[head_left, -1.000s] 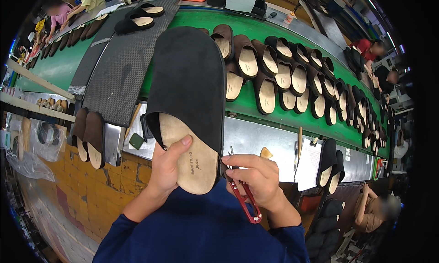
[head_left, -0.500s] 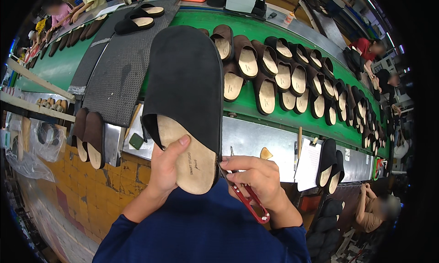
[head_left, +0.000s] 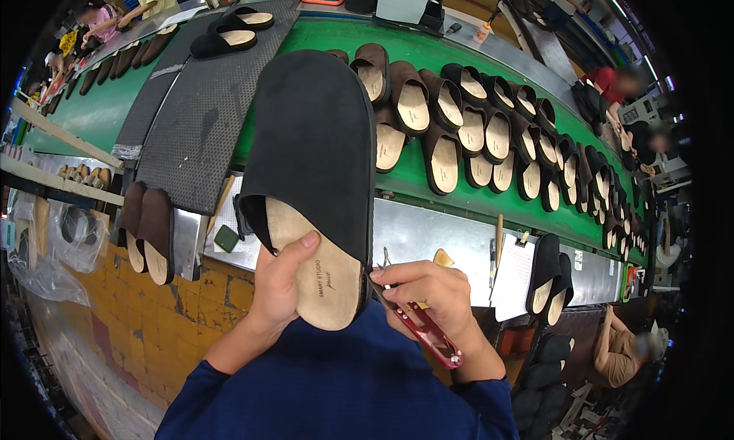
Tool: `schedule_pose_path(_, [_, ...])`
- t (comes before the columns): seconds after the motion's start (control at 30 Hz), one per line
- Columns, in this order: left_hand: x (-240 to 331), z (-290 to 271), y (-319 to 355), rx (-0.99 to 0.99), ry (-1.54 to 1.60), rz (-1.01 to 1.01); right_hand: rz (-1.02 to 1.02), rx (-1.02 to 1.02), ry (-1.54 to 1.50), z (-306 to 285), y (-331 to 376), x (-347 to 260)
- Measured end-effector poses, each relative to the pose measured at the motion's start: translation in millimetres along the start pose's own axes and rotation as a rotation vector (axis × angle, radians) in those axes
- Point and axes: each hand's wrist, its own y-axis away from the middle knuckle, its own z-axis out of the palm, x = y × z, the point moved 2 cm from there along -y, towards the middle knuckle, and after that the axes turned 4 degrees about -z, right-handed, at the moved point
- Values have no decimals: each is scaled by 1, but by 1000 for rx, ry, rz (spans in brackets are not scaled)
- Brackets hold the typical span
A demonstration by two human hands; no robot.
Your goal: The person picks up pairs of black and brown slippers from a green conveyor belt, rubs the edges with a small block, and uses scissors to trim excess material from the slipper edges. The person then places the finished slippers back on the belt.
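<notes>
A black clog-style slipper (head_left: 313, 126) with a beige footbed fills the middle of the view, toe pointing away from me. My left hand (head_left: 277, 287) grips it at the heel, thumb pressed on the footbed and fingers hidden underneath. Against the slipper's right edge, near the heel, sits my right hand (head_left: 428, 295), its thumb and forefinger pinched by the sole. In that same hand lies a pair of red-handled thread snips (head_left: 432, 337), their blades toward the slipper's side. Whether the blades touch the sole I cannot tell.
Ahead runs a green conveyor belt (head_left: 306, 38) bearing rows of brown and black slippers (head_left: 446, 165). A metal ledge (head_left: 474, 245) in front holds a clipboard (head_left: 516, 276) and a black pair (head_left: 552, 279). Brown slippers (head_left: 157, 233) stand at left. Other people work around the line.
The slipper has dropped slightly toward me. The red snips have turned in my right hand, their handle end swinging a little right, while my fingers stay beside the sole.
</notes>
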Motion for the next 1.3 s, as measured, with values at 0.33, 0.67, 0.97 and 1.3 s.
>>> schedule_pose_path(0.33, [0, -4, -1, 10, -8, -1, 16, -25, -23, 0, -1, 3])
schedule_pose_path(0.67, [-2, -8, -1, -15, 40, -26, 45, 38, 1, 5, -4, 4])
schedule_pose_path(0.97, [-1, -8, -3, -16, 40, -1, 30, 89, 35, 11, -1, 4])
schedule_pose_path(1.3, [-4, -9, -2, 21, 65, -35, -265, 111, 396, 20, 6, 3])
